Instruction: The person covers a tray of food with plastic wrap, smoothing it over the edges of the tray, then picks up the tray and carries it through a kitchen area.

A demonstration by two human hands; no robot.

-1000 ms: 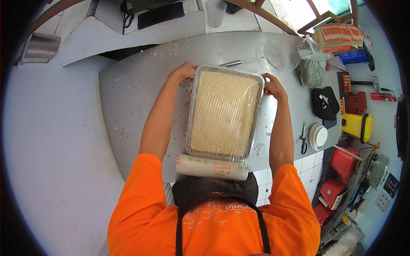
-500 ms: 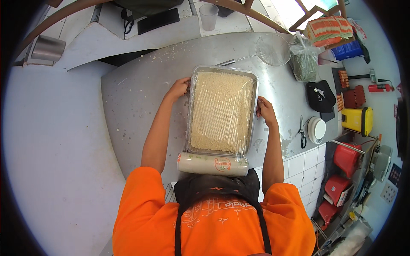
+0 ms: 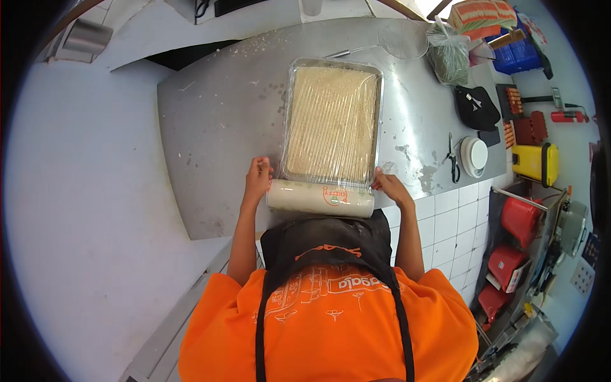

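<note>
A rectangular metal tray [image 3: 380, 121] lies on the steel table, filled with pale, grainy crumbs [image 3: 334, 114]. Clear cling film [image 3: 328, 153] stretches over it, wrinkled in long streaks. It runs down to a thick cling film roll [image 3: 299, 197], lying crosswise at the tray's near side against my apron. My left hand [image 3: 258, 178] is at the roll's left end, fingers bent together at the film's edge. On the other side, my right hand [image 3: 391, 186] pinches the film's edge near the tray's near right corner.
The steel table [image 3: 216, 127] holds a mesh strainer [image 3: 403, 39], a bag of green stuff [image 3: 449, 57], a black cap [image 3: 477, 108], scissors [image 3: 452, 159] and a round white kitchen scale [image 3: 473, 156] on the right. A white wall [image 3: 83, 210] borders the left.
Both hands have come back from the tray's sides to the ends of the roll. The view has shifted, so the tray and table sit higher in the picture.
</note>
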